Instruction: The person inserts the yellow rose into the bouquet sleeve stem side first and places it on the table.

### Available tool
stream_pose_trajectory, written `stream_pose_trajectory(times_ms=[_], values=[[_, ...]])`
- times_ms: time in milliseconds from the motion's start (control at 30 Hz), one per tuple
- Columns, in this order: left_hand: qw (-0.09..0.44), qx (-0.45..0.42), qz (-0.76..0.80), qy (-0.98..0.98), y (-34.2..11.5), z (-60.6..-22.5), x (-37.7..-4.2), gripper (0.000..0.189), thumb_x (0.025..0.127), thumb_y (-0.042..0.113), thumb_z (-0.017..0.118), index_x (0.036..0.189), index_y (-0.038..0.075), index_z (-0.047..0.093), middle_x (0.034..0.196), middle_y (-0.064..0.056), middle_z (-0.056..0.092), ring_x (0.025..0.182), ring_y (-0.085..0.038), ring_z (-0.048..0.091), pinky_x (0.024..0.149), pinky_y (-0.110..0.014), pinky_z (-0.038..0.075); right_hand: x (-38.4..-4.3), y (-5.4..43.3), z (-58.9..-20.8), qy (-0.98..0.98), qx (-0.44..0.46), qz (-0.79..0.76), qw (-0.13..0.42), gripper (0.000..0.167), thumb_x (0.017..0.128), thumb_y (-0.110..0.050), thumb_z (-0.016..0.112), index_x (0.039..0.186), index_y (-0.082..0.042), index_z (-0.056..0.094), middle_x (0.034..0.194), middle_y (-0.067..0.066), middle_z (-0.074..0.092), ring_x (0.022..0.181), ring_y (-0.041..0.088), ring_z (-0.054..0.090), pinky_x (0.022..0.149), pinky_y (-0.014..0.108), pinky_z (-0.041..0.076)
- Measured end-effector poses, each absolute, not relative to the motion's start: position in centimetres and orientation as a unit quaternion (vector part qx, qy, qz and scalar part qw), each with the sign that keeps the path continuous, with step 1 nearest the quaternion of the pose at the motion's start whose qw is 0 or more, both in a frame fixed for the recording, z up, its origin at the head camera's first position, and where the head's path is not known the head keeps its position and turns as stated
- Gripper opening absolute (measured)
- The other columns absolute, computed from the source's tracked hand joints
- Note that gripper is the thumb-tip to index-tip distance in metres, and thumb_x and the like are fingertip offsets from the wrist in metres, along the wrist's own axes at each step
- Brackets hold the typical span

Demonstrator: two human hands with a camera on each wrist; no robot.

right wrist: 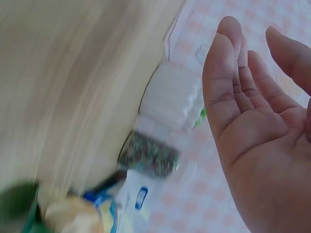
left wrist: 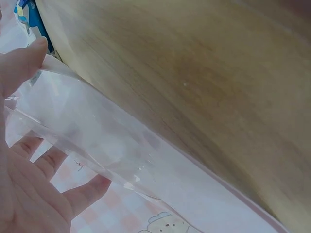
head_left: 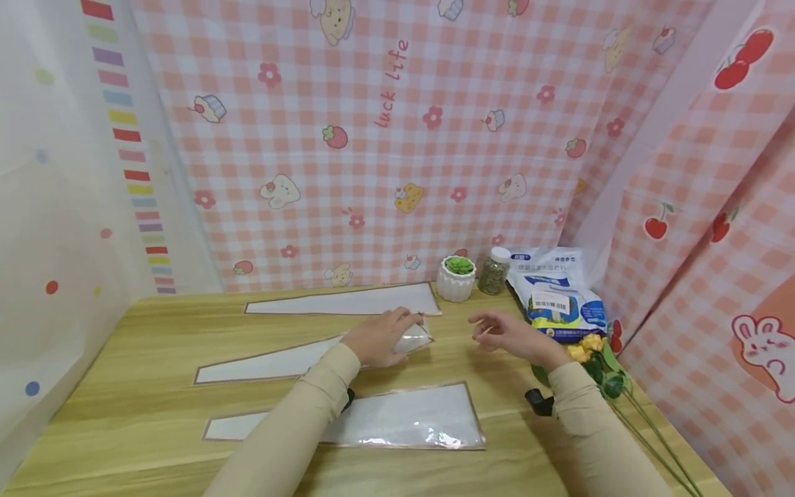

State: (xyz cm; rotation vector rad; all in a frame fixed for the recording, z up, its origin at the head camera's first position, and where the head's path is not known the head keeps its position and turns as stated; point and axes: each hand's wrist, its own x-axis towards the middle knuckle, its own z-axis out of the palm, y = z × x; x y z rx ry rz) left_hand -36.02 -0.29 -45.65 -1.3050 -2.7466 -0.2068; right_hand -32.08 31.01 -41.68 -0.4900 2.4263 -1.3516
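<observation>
Three tapered white plastic sleeves with brown edging lie on the wooden table. My left hand (head_left: 381, 338) is over the wide end of the middle sleeve (head_left: 261, 362). In the left wrist view, thumb and spread fingers hold that sleeve's film (left wrist: 92, 116) from opposite edges, and the end bulges a little. My right hand (head_left: 506, 335) hovers to the right of the sleeve end, its fingers loosely bent and holding nothing. The right wrist view shows its bare palm (right wrist: 257, 126). Closest to me lies the front sleeve (head_left: 404, 417), partly under my left forearm; the back sleeve (head_left: 348, 302) lies along the far edge.
A white pot with a green succulent (head_left: 456, 284) stands at the back beside a lidded jar (head_left: 495, 274). Printed bags (head_left: 555, 304) lean in the right corner. Yellow roses (head_left: 586, 347) with long stems lie along the right edge. Checked cloth (head_left: 385, 166) hangs behind.
</observation>
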Motion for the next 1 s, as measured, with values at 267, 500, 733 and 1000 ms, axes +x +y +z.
stream_pose_trajectory(times_ms=[267,500,733,1000], values=[[0.043,-0.426,-0.078,-0.900,-0.6,-45.6,-35.9,0.075,0.089,0.036,0.077,0.152,0.019,0.041,0.145,-0.014,0.050,0.120,-0.028,0.060,0.100,-0.042,0.053,-30.8,35.2,-40.5,0.868,-0.168,-0.446,0.138,0.041,0.106,-0.013,0.054,0.141,0.007,0.048,0.121,0.029,0.060,0.106,0.045,0.065,0.090,0.055,0.056],[0.050,-0.429,-0.072,-0.899,-0.7,-45.7,-35.9,0.072,0.090,0.036,0.076,0.151,0.020,0.041,0.144,-0.012,0.051,0.120,-0.027,0.060,0.100,-0.041,0.053,-29.6,39.1,-39.9,0.870,-0.121,-0.459,0.136,0.048,0.105,-0.019,0.057,0.143,0.008,0.044,0.121,0.022,0.063,0.105,0.039,0.065,0.087,0.051,0.057],[0.050,-0.429,-0.071,-0.899,-0.6,-45.9,-36.2,0.073,0.090,0.037,0.075,0.152,0.020,0.041,0.143,-0.012,0.051,0.119,-0.027,0.060,0.100,-0.042,0.053,-28.0,43.4,-39.9,0.871,-0.094,-0.464,0.133,0.050,0.107,-0.021,0.053,0.142,0.013,0.040,0.123,0.025,0.063,0.101,0.027,0.067,0.083,0.041,0.058],[0.047,-0.427,-0.070,-0.900,-1.1,-46.2,-36.4,0.074,0.090,0.036,0.076,0.153,0.019,0.040,0.145,-0.011,0.051,0.120,-0.027,0.060,0.101,-0.042,0.052,-26.0,48.3,-40.1,0.882,-0.070,-0.454,0.110,0.048,0.109,-0.015,0.046,0.142,0.018,0.033,0.130,0.032,0.056,0.101,0.015,0.067,0.085,0.037,0.059]])
